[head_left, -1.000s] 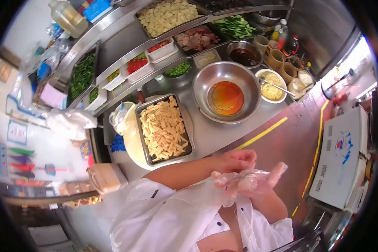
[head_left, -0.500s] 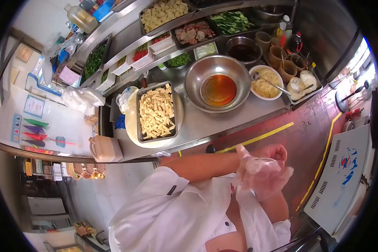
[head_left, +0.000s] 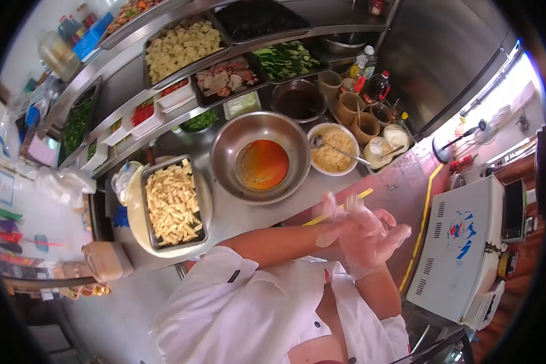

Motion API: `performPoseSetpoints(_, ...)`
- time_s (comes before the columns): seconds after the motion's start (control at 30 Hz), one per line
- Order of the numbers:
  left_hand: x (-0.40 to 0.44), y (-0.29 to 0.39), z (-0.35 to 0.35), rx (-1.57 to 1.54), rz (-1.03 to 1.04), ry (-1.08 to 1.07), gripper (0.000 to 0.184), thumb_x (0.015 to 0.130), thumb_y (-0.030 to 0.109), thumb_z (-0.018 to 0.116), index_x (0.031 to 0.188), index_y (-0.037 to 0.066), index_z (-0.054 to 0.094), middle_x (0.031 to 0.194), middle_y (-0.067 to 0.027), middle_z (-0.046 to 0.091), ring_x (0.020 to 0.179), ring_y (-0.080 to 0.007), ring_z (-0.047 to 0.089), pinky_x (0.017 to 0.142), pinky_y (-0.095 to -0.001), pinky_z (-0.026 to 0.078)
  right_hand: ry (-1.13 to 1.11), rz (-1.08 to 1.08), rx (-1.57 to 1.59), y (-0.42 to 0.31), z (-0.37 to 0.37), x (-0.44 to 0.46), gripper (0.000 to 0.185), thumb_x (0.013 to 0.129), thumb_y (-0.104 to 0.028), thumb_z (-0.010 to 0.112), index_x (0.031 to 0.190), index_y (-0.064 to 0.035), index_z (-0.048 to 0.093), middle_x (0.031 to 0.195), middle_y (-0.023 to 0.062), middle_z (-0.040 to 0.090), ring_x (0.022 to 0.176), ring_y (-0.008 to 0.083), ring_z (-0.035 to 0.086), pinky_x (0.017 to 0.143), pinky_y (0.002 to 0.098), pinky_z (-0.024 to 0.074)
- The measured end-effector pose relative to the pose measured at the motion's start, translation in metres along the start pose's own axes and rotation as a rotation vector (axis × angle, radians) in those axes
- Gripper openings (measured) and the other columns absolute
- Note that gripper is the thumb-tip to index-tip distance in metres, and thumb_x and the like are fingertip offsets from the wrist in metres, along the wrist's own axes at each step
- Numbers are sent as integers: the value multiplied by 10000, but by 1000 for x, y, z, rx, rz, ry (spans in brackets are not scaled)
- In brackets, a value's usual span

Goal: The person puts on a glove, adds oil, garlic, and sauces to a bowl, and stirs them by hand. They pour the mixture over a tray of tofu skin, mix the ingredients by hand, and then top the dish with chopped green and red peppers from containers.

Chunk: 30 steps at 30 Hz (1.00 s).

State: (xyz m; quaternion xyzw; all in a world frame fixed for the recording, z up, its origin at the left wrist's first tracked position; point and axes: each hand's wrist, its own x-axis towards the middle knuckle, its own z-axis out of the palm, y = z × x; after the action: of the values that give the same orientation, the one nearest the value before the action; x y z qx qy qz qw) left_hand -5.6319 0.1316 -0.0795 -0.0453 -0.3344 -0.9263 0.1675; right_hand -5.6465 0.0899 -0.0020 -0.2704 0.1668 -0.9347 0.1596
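My right hand (head_left: pixel 370 242) wears a clear plastic glove and is raised in front of my chest, its fingers spread apart. Beside and partly behind it is my left hand (head_left: pixel 330 225), at the end of a forearm reaching across from the left. The hands overlap, and motion smears the left fingers, so their grip is unclear. On the counter beyond them stands a wide steel bowl (head_left: pixel 224 151) with reddish-orange liquid (head_left: pixel 264 164) in its bottom. To its left, a metal tray (head_left: pixel 204 233) of pale cut strips (head_left: pixel 173 203) rests on a round board (head_left: pixel 141 227).
A white bowl (head_left: pixel 312 159) of minced yellowish food holds a spoon (head_left: pixel 352 155). Brown jars (head_left: pixel 349 108) and bottles (head_left: pixel 379 87) crowd the right corner. Shelves above carry trays of pale cubes (head_left: pixel 185 48), meat (head_left: pixel 224 79) and greens (head_left: pixel 285 59). A white cabinet (head_left: pixel 455 249) stands right.
My view has turned, so the counter items sit further left and lower. My right fingers have spread from their earlier bunched pose, while the hands stay close together.
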Motion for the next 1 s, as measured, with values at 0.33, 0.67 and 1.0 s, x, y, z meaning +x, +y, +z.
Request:
performPoseSetpoints(0.33,136,62,-52,98,-347,-226,636,804,211,766,1344,28,483,1267,-156,603,833,-196,655,705,-365,544,-4,-72,-230,35,-27,103,1070,859,-821,376,1584,-71,137,1558,244,306,1219,448,533,1091,587,378)
performPoseSetpoints(0.67,178,104,-132,-102,-727,-217,549,850,291,759,1282,60,512,1322,-142,560,958,-200,631,822,-311,523,390,-10,-37,73,-23,185,1008,857,-853,304,1560,-131,264,1409,158,463,1373,353,364,1171,535,217)
performPoseSetpoints(1.0,183,127,-116,1238,372,-338,424,772,159,805,1085,65,535,856,-96,564,738,-253,594,646,-370,480,367,-373,-433,44,-116,218,659,1018,-553,393,1417,-32,446,1219,145,606,945,264,621,855,382,490)
